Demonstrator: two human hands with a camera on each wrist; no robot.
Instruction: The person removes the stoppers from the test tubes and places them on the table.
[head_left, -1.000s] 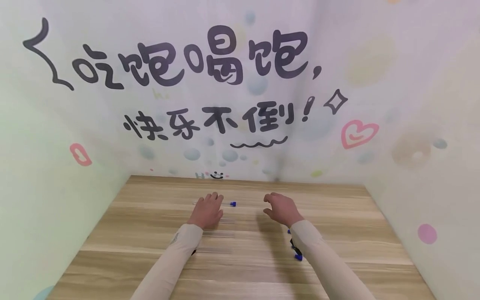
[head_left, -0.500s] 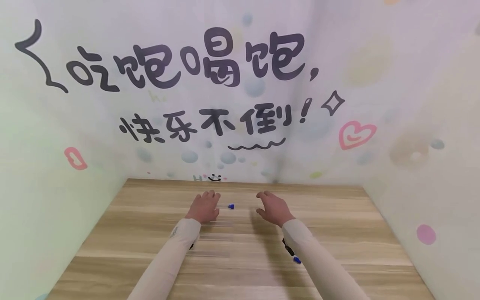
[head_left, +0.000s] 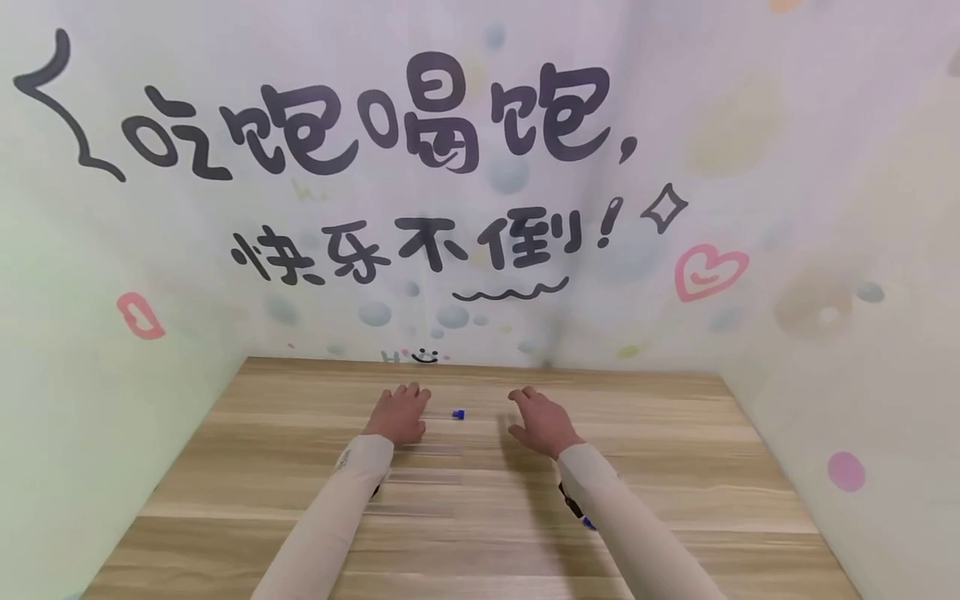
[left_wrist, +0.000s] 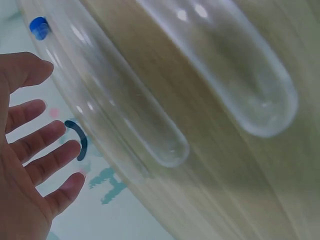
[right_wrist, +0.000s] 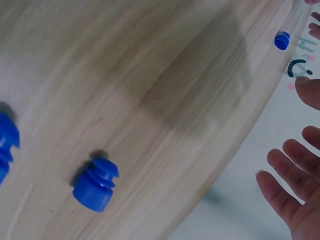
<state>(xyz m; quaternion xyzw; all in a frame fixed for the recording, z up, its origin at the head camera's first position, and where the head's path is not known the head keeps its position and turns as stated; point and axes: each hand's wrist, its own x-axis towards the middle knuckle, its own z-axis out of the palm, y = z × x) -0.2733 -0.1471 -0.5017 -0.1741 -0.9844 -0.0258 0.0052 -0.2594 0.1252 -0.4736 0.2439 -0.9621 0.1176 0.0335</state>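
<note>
In the head view my left hand (head_left: 396, 415) hovers over the back left of the table, fingers loosely spread. Beneath and before it lie clear test tubes; the left wrist view shows the rounded ends of a near tube (left_wrist: 260, 100) and a middle tube (left_wrist: 165, 145). The farthest tube (left_wrist: 92, 107) has a blue stopper (left_wrist: 39, 28) at one end. My right hand (head_left: 543, 422) is over the back middle-right, fingers relaxed and slightly bent, holding nothing. Below it, the right wrist view shows a loose blue stopper (right_wrist: 95, 185) and part of another stopper (right_wrist: 6, 145).
The wooden table (head_left: 480, 550) meets a printed back wall (head_left: 480, 325) with dark lettering. Side walls close in left and right. In the head view, the right sleeve mostly covers a blue stopper (head_left: 588, 523).
Both hands have shifted slightly left in the head view, staying empty. The blue stopper near the back stays between them. More stoppers beside the right sleeve are now covered by it.
</note>
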